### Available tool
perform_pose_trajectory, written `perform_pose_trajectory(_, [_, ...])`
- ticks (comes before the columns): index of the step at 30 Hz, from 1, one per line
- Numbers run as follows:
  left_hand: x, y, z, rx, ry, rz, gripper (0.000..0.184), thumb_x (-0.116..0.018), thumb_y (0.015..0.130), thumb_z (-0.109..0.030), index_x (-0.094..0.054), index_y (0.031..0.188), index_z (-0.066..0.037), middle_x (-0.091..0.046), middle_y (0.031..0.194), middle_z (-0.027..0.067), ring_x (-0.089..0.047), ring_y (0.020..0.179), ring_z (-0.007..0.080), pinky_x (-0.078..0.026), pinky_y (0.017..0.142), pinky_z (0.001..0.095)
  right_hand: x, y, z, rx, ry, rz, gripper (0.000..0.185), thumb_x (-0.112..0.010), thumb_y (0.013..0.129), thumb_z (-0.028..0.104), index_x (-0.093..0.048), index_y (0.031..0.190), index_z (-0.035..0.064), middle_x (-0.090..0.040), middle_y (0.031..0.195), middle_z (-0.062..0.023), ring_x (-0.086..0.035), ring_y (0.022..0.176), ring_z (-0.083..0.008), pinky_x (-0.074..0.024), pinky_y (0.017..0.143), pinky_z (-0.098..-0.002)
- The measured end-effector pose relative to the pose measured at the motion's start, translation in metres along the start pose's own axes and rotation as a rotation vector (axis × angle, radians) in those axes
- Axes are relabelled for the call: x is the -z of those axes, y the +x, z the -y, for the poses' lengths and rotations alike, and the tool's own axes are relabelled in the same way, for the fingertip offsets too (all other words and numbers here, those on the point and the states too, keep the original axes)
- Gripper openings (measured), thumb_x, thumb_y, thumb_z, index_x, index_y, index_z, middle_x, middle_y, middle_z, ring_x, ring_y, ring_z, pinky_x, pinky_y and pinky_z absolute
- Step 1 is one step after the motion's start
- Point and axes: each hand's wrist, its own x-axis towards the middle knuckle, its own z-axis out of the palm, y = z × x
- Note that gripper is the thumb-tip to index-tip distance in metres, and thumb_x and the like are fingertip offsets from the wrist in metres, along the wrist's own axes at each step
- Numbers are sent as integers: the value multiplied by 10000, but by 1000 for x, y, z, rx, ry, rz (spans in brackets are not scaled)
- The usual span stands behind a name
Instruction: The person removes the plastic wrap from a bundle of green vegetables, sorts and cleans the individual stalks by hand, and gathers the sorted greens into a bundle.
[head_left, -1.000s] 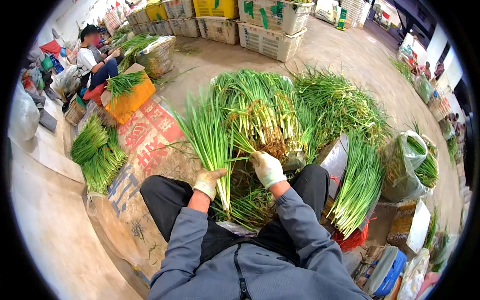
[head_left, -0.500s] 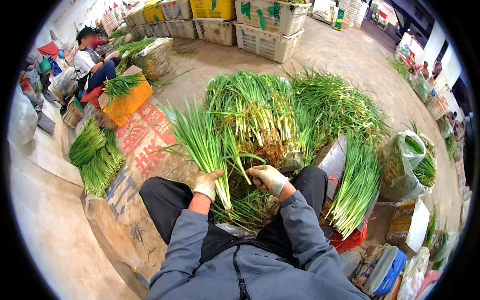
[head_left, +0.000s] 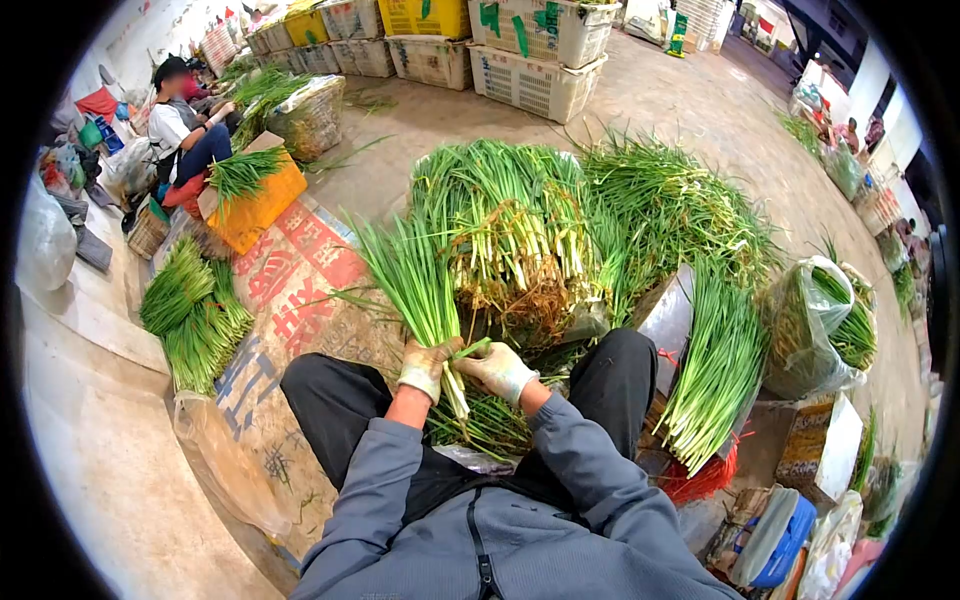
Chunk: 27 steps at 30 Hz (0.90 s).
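Note:
My left hand [head_left: 424,368], in a whitish glove, is wrapped round a bunch of green onions [head_left: 412,285], leaves pointing up and away, pale stems below the fist. Against the lower part of that bunch, my gloved right hand [head_left: 500,373] has closed fingers on a green onion stalk [head_left: 473,349]; its far end is hidden between the hands. Beyond them lies a big heap of unsorted green onions [head_left: 525,225] with brown roots facing me. Loose green trimmings [head_left: 485,425] lie between my knees, below the hands.
To the right, cleaned green onions [head_left: 710,370] rest on a slanted board beside red ties [head_left: 697,483]. A plastic bag of greens [head_left: 812,325] stands farther right. Another bundle pile [head_left: 195,315] is at left. A seated person [head_left: 185,130] works behind an orange box [head_left: 262,207]; crates [head_left: 535,80] stand behind.
My right hand has moved left and slightly down, bringing its stalk against the bunch. The bunch in my left hand has shifted a little right, its leaves gathered closer together.

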Motion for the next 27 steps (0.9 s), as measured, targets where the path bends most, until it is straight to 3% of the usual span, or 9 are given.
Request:
perform_pose_trajectory(3, [-5,-8,-14,-69,114,21,478,-835,755,-30,-626,1185,-34,-702,1029,55,-641,889,202,-531,792,347,21,13,-2,-54,-1,-420,303,-697,926,350,-704,899,49,-626,697,-13,-516,538,-93,-402,497,-294])
perform_pose_trajectory(6, [-7,-10,-14,-71,42,62,462,-835,754,-27,-633,1169,-30,-705,1024,55,-639,898,208,-527,806,340,25,79,-77,185,-282,-379,420,-662,944,385,-707,1090,-6,-730,964,-110,-665,846,-186,-514,769,-312])
perform_pose_trajectory(7, [1,0,-5,-43,19,112,437,-835,750,-27,-648,1145,-33,-709,1002,56,-648,884,211,-529,812,348,17,45,-28,109,-265,-251,440,-639,962,369,-684,1168,-18,-733,1059,-120,-668,954,-205,-502,858,-315])
perform_pose_trajectory(10, [13,6,-4,-170,-13,10,407,-831,755,-29,-659,1124,-40,-711,976,68,-668,843,211,-548,769,352,12,34,-17,277,257,-311,332,-605,985,327,-699,1071,20,-708,1017,-90,-655,903,-218,-517,820,-355])
perform_pose_trajectory(12, [29,10,-14,63,-133,-61,279,-825,763,-32,-688,1005,-11,-716,847,92,-678,703,215,-562,672,341,26,8,12,165,766,-214,208,-554,1021,287,-588,987,85,-588,868,-45,-547,719,-183,-475,610,-323])
perform_pose_trajectory(16, [34,16,-27,-68,-109,-142,265,-823,762,-32,-686,985,9,-711,806,105,-688,682,237,-567,608,351,69,-66,25,531,1010,-127,306,-657,949,447,-597,995,151,-539,753,15,-529,628,-135,-447,527,-293])
perform_pose_trajectory(22, [50,16,-41,-21,-283,-60,350,-823,761,-87,-671,1057,21,-715,804,106,-672,642,231,-567,577,345,84,-119,35,540,568,-35,266,-597,1006,316,-606,1049,53,-618,786,-79,-599,624,-191,-511,555,-320])
perform_pose_trajectory(26, [48,4,-56,-82,-596,143,464,-806,810,-77,-612,1226,-10,-713,1027,140,-716,770,221,-628,626,310,75,-62,-43,221,-1103,66,376,-652,917,247,-644,1225,31,-716,1101,-181,-711,967,-312,-557,840,-355])
perform_pose_trajectory(27, [46,-1,-62,-86,-584,198,474,-799,818,-79,-599,1242,-12,-702,1066,141,-714,805,215,-631,641,310,59,-58,-23,-129,-1345,175,304,-669,901,239,-696,1130,41,-708,1110,-198,-683,1040,-353,-546,879,-375])
